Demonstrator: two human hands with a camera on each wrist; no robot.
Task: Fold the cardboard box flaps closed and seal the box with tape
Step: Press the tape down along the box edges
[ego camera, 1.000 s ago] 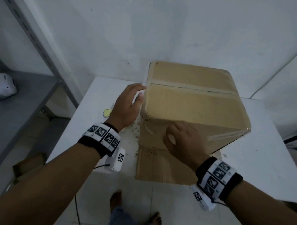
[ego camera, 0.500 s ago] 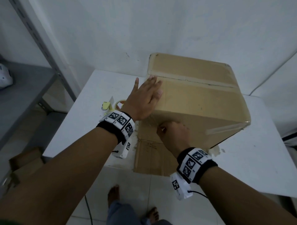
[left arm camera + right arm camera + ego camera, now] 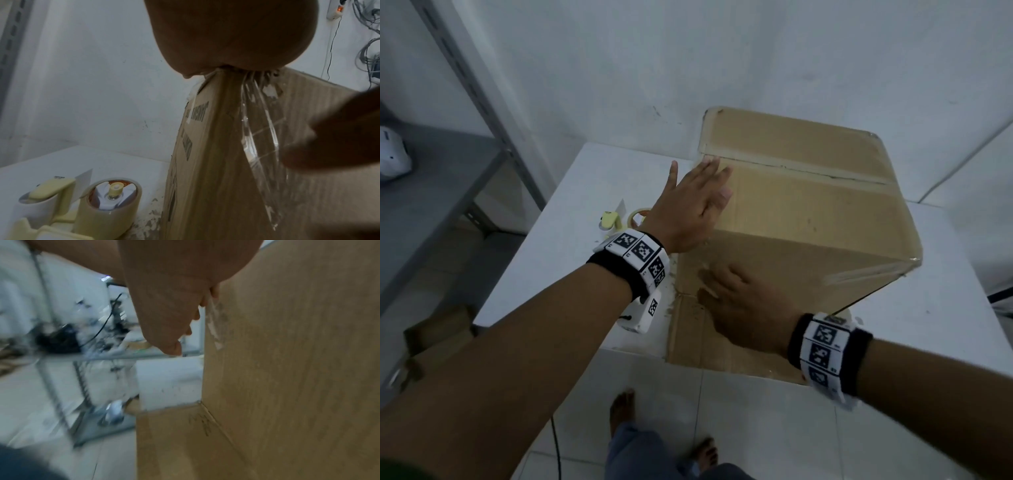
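Note:
A tall cardboard box (image 3: 808, 219) stands on the white table (image 3: 928, 329), its top flaps closed with tape along the seam. My left hand (image 3: 695, 205) lies flat with straight fingers on the top's near left corner. My right hand (image 3: 743, 301) presses flat against the box's near side, over a strip of clear tape (image 3: 259, 139) running down from the top edge. A roll of tape (image 3: 112, 206) in a pale yellow dispenser (image 3: 608, 220) sits on the table left of the box. One bottom flap (image 3: 709, 342) sticks out over the table's front edge.
A grey metal shelf (image 3: 431, 192) stands to the left with a white object (image 3: 392, 157) on it. White wall lies close behind the box. Cardboard scraps (image 3: 438, 335) lie on the tiled floor at left. My bare feet (image 3: 621, 407) are below the table's edge.
My left hand rose from the box's left side onto the top and flattened. My right hand went from curled fingers at the tape to an open palm on the side.

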